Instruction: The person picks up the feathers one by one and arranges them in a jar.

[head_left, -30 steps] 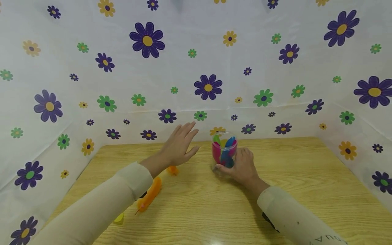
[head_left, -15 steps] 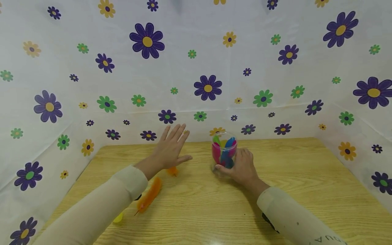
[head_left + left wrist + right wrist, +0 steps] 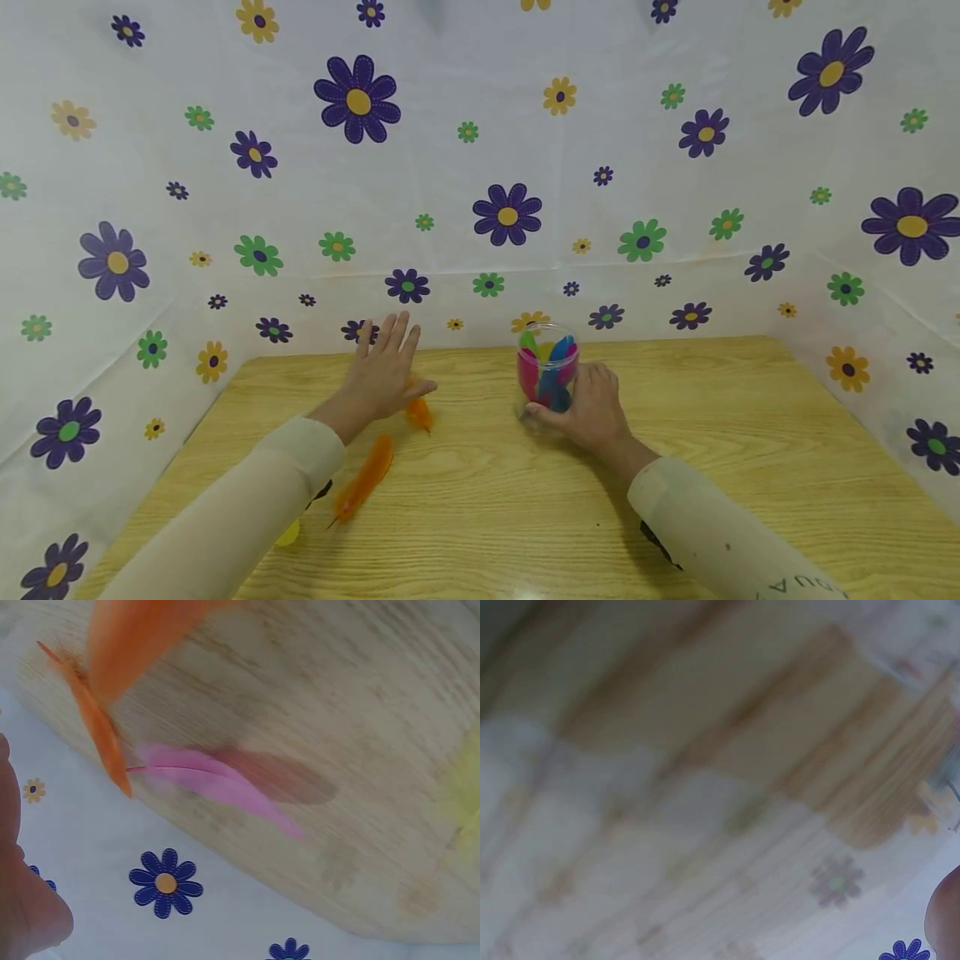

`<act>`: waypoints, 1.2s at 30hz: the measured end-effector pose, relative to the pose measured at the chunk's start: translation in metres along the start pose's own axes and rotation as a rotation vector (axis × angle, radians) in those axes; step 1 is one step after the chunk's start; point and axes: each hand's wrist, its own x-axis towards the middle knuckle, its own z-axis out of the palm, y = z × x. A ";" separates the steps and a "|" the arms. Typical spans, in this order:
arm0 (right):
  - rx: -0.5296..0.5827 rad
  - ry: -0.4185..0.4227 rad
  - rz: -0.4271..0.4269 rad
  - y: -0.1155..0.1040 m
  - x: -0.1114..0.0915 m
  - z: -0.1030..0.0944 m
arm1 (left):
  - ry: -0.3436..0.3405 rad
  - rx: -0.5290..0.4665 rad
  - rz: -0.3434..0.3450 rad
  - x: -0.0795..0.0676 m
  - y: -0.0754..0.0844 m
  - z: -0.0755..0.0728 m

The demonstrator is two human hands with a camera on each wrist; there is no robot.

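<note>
My right hand [image 3: 596, 408] holds a clear plastic jar [image 3: 546, 365] on the wooden table, thumb and fingers around its lower side. Blue, pink, green and yellow feathers [image 3: 553, 387] stand inside it. To the left, my left hand [image 3: 378, 371] is raised over the table's far part with fingers spread and nothing held. One orange feather [image 3: 420, 414] lies partly behind that hand; another orange feather [image 3: 366, 479] is closer to me. The left wrist view also has a pink feather [image 3: 214, 780], which the head view hides. Only an edge of my right hand [image 3: 946, 915] enters the right wrist view.
A yellow feather [image 3: 288, 533] pokes out beside my left sleeve, nearer the front. Behind and at both sides of the wooden table [image 3: 712, 392] hangs a white flower-printed sheet [image 3: 435, 167].
My left hand has moved left, away from the jar, uncovering more of the far orange feather. My right hand and the jar stay in place.
</note>
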 end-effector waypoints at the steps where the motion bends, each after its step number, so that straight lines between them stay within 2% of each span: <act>1: 0.003 0.000 0.002 0.000 0.000 0.000 | -0.005 -0.011 -0.012 -0.001 -0.002 0.001; 11: 0.007 -0.017 0.021 0.000 0.000 -0.002 | -0.067 -0.055 -0.109 -0.008 -0.012 0.016; 17: -0.007 -0.025 0.027 0.001 0.001 -0.002 | -0.123 -0.102 -0.155 -0.011 -0.007 0.018; 29: 0.008 -0.023 0.029 0.000 0.000 -0.001 | -0.196 -0.149 -0.200 -0.014 0.001 0.044; 32: 0.012 -0.022 0.028 0.000 0.001 -0.002 | -0.202 -0.125 -0.195 -0.016 0.003 0.045; 36: 0.010 -0.031 0.034 0.000 0.000 -0.002 | -0.242 -0.119 -0.186 -0.018 0.008 0.037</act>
